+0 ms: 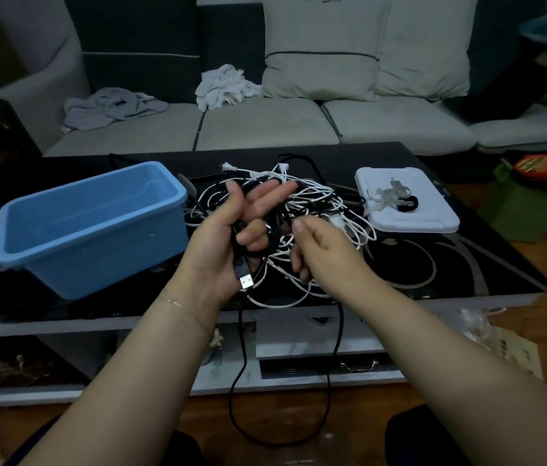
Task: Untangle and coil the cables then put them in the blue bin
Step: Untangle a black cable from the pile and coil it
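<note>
Left hand (231,237) raised palm-up over the near half of the black table (467,264), forearm reaching in from the lower left, a thin bracelet (173,301) on the wrist. Ring and little fingers curled over a black cable (238,348), clamping it against the palm; index and middle fingers stretched forward and up toward the sofa (265,126). USB plug (246,281) poking out below the heel of that palm, metal end toward the camera. From there, the black cable dropping off the table edge, looping low near the floor and climbing back up under the right wrist.

Right hand (316,243) just right of the left one, forearm coming in from the lower right, knuckles up. Thumb and index tip pinching a dark strand at the top of the hand, the other fingers hanging loosely curled beneath. Cannot tell whether that strand belongs to the same black cable.

Tangle of white cables (316,200) lying on the table behind and under both hands, spreading rightward past the right hand. Blue bin (90,227) just left of the left hand, upright on the table, open top. White lid (406,203) beyond and right of the right hand, flat on the table, with a few small ties (393,196) on it.
</note>
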